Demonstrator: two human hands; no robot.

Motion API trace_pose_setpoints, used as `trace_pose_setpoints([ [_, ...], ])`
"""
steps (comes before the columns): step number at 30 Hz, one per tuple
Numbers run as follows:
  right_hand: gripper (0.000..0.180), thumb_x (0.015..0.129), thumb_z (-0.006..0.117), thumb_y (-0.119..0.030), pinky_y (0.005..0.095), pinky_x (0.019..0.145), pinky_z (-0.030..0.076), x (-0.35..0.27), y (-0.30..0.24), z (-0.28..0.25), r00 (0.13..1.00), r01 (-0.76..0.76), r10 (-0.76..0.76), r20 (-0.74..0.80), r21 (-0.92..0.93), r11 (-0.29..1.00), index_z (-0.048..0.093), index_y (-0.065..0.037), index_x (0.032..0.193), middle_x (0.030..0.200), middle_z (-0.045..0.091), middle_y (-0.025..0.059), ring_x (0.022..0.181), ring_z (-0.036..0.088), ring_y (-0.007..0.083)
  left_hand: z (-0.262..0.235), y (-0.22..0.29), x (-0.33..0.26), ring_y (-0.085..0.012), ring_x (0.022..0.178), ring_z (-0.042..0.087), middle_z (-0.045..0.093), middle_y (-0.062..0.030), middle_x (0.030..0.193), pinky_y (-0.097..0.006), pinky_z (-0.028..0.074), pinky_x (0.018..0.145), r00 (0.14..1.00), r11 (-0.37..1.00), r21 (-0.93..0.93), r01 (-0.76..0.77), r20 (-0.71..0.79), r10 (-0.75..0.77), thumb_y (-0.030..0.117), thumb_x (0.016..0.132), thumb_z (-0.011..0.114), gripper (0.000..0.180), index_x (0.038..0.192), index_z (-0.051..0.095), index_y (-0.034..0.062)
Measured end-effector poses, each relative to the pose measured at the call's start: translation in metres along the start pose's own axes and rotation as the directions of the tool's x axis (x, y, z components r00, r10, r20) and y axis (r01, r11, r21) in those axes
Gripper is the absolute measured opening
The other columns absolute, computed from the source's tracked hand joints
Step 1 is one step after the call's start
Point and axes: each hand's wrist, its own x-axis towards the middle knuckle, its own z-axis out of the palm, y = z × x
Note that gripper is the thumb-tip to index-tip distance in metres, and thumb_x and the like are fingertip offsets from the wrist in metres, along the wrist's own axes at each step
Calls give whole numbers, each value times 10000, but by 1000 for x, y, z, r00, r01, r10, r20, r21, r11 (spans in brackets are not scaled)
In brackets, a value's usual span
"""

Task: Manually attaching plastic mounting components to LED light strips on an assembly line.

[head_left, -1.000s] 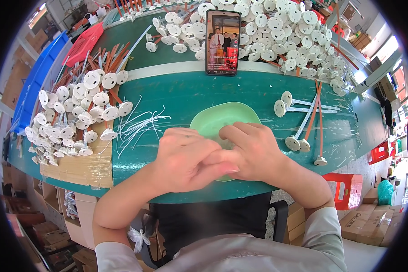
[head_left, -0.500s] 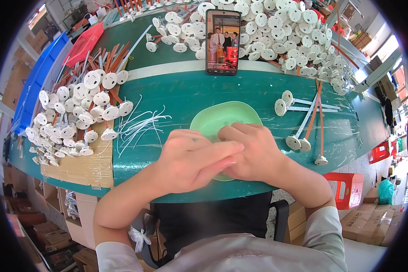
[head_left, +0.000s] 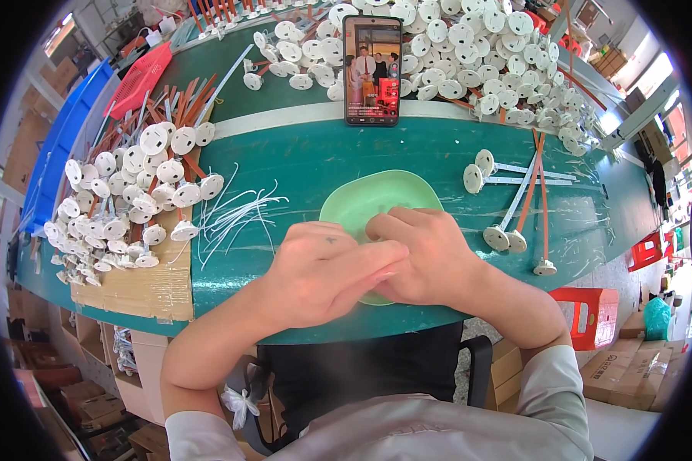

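Over the near part of a light green oval dish (head_left: 384, 190), my two hands meet with their fingers pressed together. My left hand (head_left: 319, 269) is closed, its fingers reaching across to the other hand. Curled against it, my right hand (head_left: 427, 253) is closed too. Whatever lies between the fingers is hidden by the backs of the hands. Thin white ties (head_left: 242, 215) lie loose on the green table left of the dish. To the right of it lie several white round-headed parts with long flat strips (head_left: 524, 207), some strips brown and some pale.
A phone (head_left: 373, 69) stands upright behind the dish. Heaped white round-headed parts (head_left: 469, 58) fill the back; another pile (head_left: 131, 184) lies at left, partly on cardboard (head_left: 150, 288). Beyond it are a red basket (head_left: 140, 77) and blue tray (head_left: 61, 154). A red stool (head_left: 592, 315) stands right.
My hands stay pressed together over the dish, with only slight movement. The whole view has shifted a little; the things on the table lie as before.
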Motion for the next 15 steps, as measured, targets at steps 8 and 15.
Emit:
trace_pose_setpoints([
  [8, 311, 638, 784, -210, 360, 458, 458, 0, 1, 1, 999, 51, -51, -20, 6, 999, 541, -91, 791, 812, 576, 38, 627, 581, 222, 2, 0, 1, -181, 506, 580, 605, -33, 645, -298, 423, 465, 1000, 1000, 10, -17, -8, 17, -14, 801, 686, 323, 1122, 719, 3],
  [15, 302, 672, 781, -232, 364, 468, 460, 0, 1, 0, 1000, 28, -28, -7, 5, 1000, 541, -93, 791, 805, 561, 37, 623, 575, 221, 1, -5, -3, -177, 478, 530, 546, -24, 612, -301, 392, 451, 999, 997, 71, -38, 31, 36, 30, 823, 690, 290, 1110, 721, 6],
])
